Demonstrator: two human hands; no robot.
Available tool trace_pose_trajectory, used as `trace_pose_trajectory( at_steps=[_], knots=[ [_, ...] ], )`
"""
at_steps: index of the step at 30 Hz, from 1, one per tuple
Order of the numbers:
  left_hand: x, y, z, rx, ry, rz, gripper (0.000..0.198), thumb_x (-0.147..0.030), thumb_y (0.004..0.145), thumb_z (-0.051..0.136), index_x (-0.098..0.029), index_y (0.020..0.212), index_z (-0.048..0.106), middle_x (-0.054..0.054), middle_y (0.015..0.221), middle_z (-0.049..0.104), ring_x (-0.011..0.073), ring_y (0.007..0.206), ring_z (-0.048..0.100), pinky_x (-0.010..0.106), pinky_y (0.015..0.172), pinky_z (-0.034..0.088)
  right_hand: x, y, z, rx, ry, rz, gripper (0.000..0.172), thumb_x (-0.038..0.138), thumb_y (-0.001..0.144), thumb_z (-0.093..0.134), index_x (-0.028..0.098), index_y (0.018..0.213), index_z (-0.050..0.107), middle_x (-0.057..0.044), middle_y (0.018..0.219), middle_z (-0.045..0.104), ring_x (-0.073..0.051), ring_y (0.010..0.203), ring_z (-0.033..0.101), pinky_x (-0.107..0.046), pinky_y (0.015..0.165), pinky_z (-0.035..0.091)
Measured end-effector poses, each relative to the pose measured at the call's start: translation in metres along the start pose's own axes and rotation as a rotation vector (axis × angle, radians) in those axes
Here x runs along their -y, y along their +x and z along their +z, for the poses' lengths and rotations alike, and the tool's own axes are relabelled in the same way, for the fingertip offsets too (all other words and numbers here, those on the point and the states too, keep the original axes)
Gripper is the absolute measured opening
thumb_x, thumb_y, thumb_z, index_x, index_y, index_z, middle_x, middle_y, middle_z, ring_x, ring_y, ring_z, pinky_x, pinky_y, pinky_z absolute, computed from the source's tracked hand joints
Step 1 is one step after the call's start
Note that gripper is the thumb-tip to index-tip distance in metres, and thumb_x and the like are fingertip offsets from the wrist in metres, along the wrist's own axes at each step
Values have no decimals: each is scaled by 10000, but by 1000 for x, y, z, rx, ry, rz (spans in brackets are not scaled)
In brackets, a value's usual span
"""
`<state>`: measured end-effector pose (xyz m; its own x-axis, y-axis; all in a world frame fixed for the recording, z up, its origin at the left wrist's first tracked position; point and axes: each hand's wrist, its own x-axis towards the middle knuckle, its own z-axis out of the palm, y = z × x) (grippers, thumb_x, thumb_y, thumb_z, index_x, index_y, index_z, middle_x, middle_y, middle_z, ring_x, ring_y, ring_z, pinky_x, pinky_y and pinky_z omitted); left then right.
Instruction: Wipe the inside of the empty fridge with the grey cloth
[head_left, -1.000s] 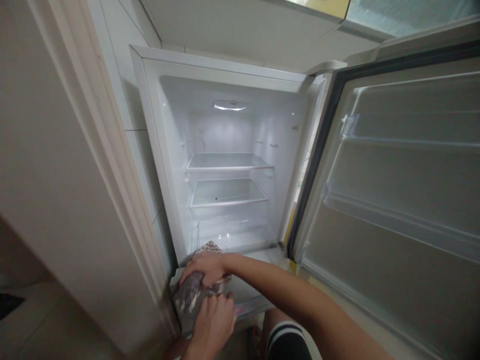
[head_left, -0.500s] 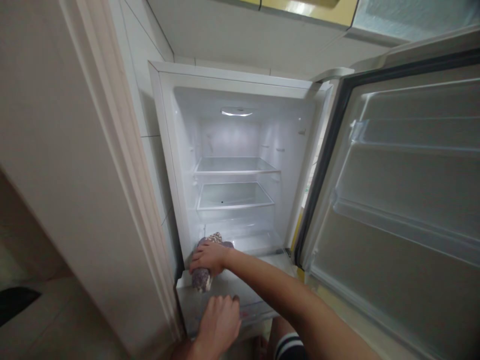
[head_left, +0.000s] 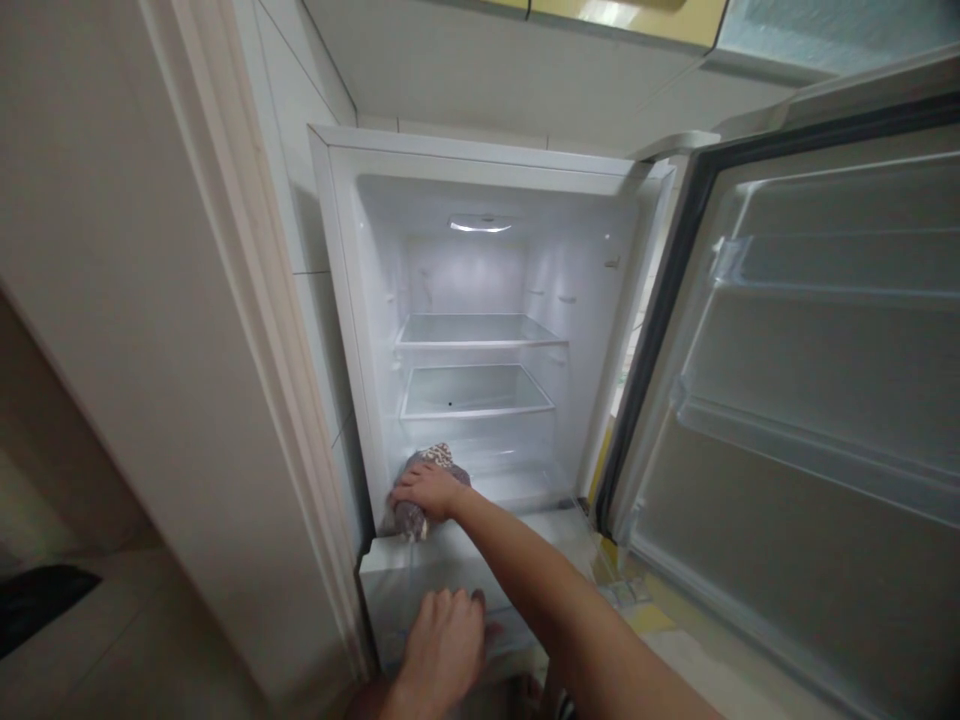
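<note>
An empty white fridge (head_left: 352,300) stands open in front of me, its inside lit. My right hand (head_left: 425,489) reaches in low at the left and is closed on a crumpled grey patterned cloth (head_left: 420,517), pressing it against the bottom left corner of the compartment. My left hand (head_left: 444,647) rests with bent fingers on the front of the lower white drawer (head_left: 397,580) below the compartment and holds nothing I can see.
The fridge door (head_left: 810,400) hangs open at the right with bare door racks. Two glass shelves (head_left: 480,335) sit inside. A beige wall or door frame (head_left: 150,350) stands close at the left. Cabinets hang above.
My right hand has carried the cloth up from the drawer front into the bottom of the compartment. My left hand has let go of the cloth and stays on the drawer.
</note>
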<state>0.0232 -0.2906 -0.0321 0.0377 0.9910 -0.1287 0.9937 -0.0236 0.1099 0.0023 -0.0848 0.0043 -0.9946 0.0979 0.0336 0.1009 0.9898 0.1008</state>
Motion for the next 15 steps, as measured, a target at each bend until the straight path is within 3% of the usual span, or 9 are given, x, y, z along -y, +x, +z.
trace_pose_trajectory(
  at_steps=[3,7,10,12,15],
  knots=[
    [1,1,-9,22,-3,-3,374,-360,1048,529,-192,1302,747,184,1200,749,380,1177,685,530,1017,498,3,-2,7,-43,69,78,419,177,898,707,256,1310,704,-77,1378,691,-299,1358,552,-476,1172,401],
    [6,7,-11,-16,17,-12,341,-324,1005,574,-195,1261,760,178,1207,747,376,1173,682,531,1026,492,22,-14,16,-31,256,-125,435,174,820,744,242,1250,738,-67,1317,730,-281,1326,589,-434,1208,380],
    [10,12,-7,-59,16,-20,322,-317,997,588,-200,1235,771,175,1212,749,367,1173,682,528,1038,485,27,-27,15,-36,595,-214,439,101,792,662,206,1206,760,-59,1267,762,-221,1238,663,-337,1140,448],
    [12,14,-4,-78,9,-22,317,-326,997,602,-207,1235,773,170,1218,750,360,1179,682,515,1042,482,24,-40,9,-119,853,-110,458,101,790,625,194,1218,758,-49,1253,771,-191,1177,702,-285,1055,501],
    [18,14,4,-90,24,-28,303,-335,1011,600,-223,1225,782,159,1191,759,349,1158,692,496,1016,496,16,-71,-7,-347,1033,248,498,147,752,654,209,1237,751,-27,1175,787,-204,1088,726,-301,979,542]
  ],
)
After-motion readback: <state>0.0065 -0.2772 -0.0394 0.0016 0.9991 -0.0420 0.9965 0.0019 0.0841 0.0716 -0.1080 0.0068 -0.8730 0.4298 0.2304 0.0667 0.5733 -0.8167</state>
